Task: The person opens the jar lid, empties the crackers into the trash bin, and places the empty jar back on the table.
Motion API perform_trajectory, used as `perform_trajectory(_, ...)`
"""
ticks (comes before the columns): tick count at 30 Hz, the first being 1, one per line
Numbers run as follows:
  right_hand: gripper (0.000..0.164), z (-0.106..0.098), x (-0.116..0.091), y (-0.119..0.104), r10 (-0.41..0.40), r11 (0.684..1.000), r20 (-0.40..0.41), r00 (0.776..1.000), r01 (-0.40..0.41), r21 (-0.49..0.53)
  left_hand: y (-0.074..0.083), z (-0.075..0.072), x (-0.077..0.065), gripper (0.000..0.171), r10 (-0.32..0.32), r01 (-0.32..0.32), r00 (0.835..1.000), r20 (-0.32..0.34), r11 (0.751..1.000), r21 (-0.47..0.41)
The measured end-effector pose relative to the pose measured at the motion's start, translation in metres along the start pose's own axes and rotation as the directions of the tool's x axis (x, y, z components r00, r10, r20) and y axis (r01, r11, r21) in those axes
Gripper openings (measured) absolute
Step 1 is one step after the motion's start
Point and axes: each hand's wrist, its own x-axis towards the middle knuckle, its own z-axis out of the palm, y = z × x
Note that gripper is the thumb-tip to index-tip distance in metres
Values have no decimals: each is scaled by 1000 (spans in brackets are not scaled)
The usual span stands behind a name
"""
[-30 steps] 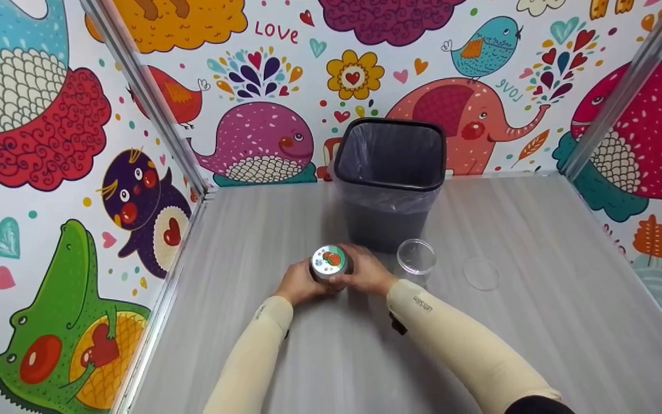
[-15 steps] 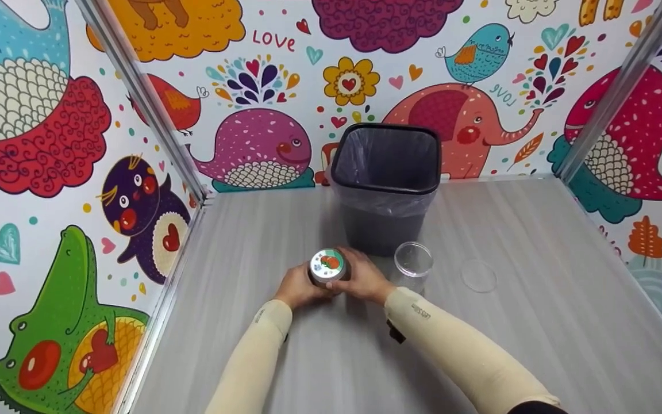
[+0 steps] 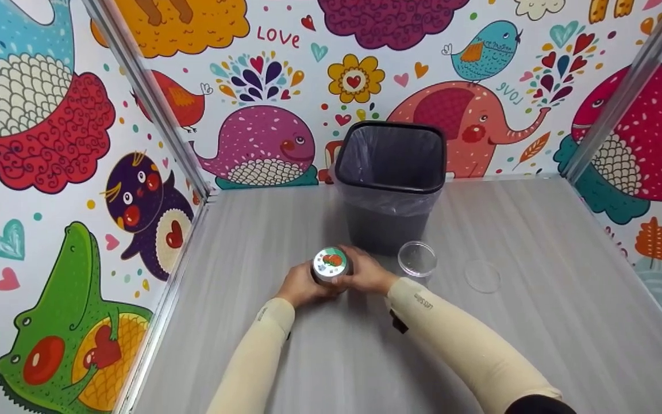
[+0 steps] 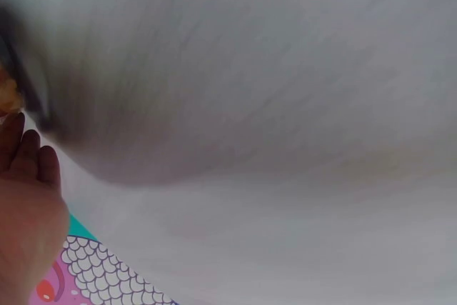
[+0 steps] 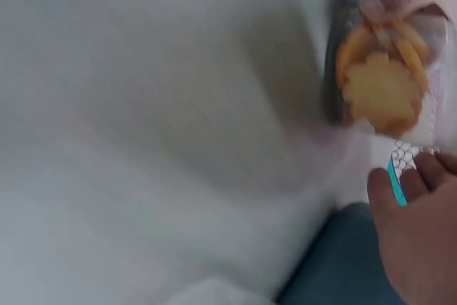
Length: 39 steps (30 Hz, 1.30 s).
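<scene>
A clear jar with scallop-edged biscuits inside stands upright on the table, between my two hands. Its round lid carries a white and green label with an orange picture. From the left, my left hand grips the jar's body; its fingers show beside the jar in the left wrist view. On the other side my right hand holds the lid's edge, thumb in front and fingers behind. An open clear tub stands just right of my right hand.
Behind the hands stands a dark waste bin lined with a clear bag. A thin clear disc lies right of the tub. Patterned walls with metal edging enclose the table at the back and sides.
The picture on the lid has turned counter-clockwise, its green part passing from upper right to upper left. Both hands keep their places around the jar. The head view shifts slightly.
</scene>
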Motion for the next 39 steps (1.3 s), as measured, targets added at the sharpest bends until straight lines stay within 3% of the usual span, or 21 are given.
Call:
perform_trajectory(4, 85, -5, 1, 2, -10, 1000, 57, 998, 8, 28, 1, 1, -1, 79, -5, 5, 1000, 11, 1000, 25)
perform_trajectory(6, 86, -4, -1, 3, -10, 999, 43, 999, 9, 32, 1, 1, -2, 79, -11, 10, 1000, 16, 999, 35)
perform_trajectory(12, 92, 12, -8, 4, 18, 1000, -110, 994, -15, 25, 1, 0, -4, 78, -7, 6, 1000, 5, 999, 31)
perform_trajectory(19, 82, 24, -11, 2, -1, 1000, -215, 977, 8, 29, 2, -1, -2, 77, -9, 9, 1000, 3, 999, 31)
perform_trajectory(21, 82, 21, -10, 3, 7, 999, -200, 980, 1, 39, 1, 0, -1, 77, -7, 6, 1000, 6, 1000, 14)
perform_trajectory(25, 84, 7, -8, 2, 7, 996, -91, 996, 1, 88, 0, 1, 1, 79, -2, 2, 1000, 11, 1000, -8)
perform_trajectory(28, 85, -4, -6, 3, -7, 994, -1, 1000, 7, 112, 1, 2, 2, 79, 3, -3, 1000, 15, 1000, 4)
perform_trajectory(31, 84, -9, -5, 5, -5, 994, 36, 999, 1, 106, 3, 3, 3, 79, -2, 2, 1000, 21, 999, 35)
perform_trajectory(39, 94, 7, -7, 6, -16, 997, -65, 998, 21, 76, 2, 1, 1, 77, -4, 4, 1000, -2, 998, 69)
